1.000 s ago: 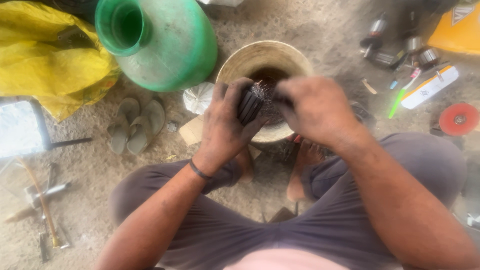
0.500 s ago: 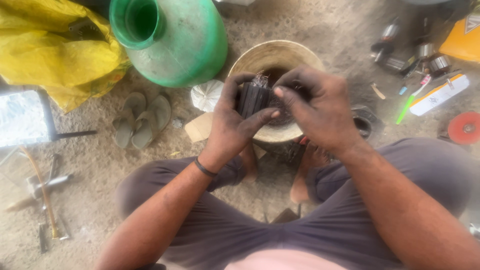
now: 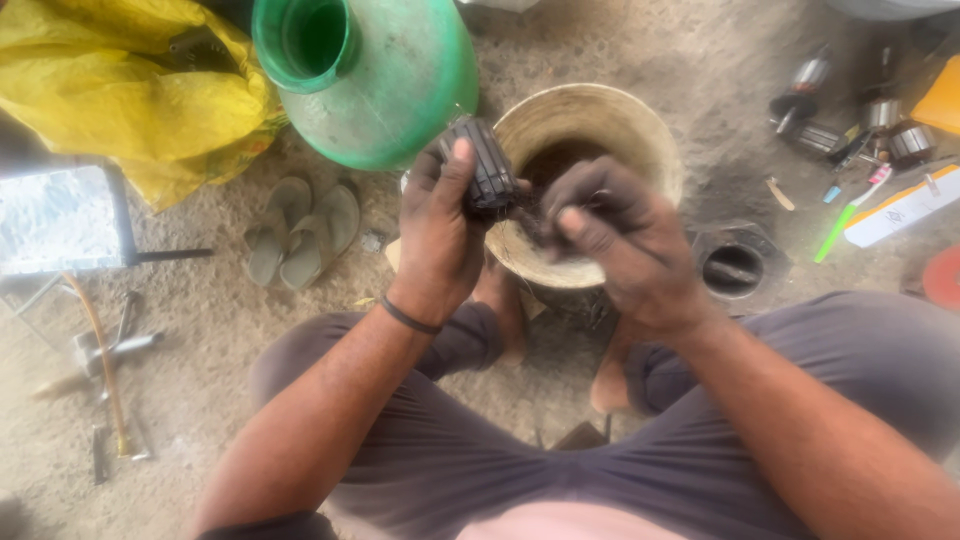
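I am sitting on a sandy dirt floor [image 3: 200,330], looking down past my knees. At far left a few metal hand tools [image 3: 100,350] lie scattered on the ground, with a shiny flat metal sheet [image 3: 55,220] above them and a crumpled yellow sack [image 3: 120,90] behind it. A pair of worn sandals [image 3: 305,232] rests side by side just right of the sheet. Next comes a big green plastic water pot [image 3: 390,90], upright, its mouth open toward me. My left hand [image 3: 440,240] is closed around a dark, ribbed cylindrical motor part [image 3: 490,175], which I hold raised at the near left rim of a round tan bowl [image 3: 620,125]. A moment ago both my hands wrapped this part together; now my right hand [image 3: 620,240] has come off it and sits just beside it, fingers curled shut and pinching what looks like thin dark strands trailing from the part, though the blur hides how firmly. I judge I am pulling material out of the part over the bowl. Farther right, a dark round metal housing [image 3: 735,265] sits on the floor, and beyond it small metal motor pieces [image 3: 850,120], a green toothbrush [image 3: 850,215] and a flat white packet [image 3: 900,210].
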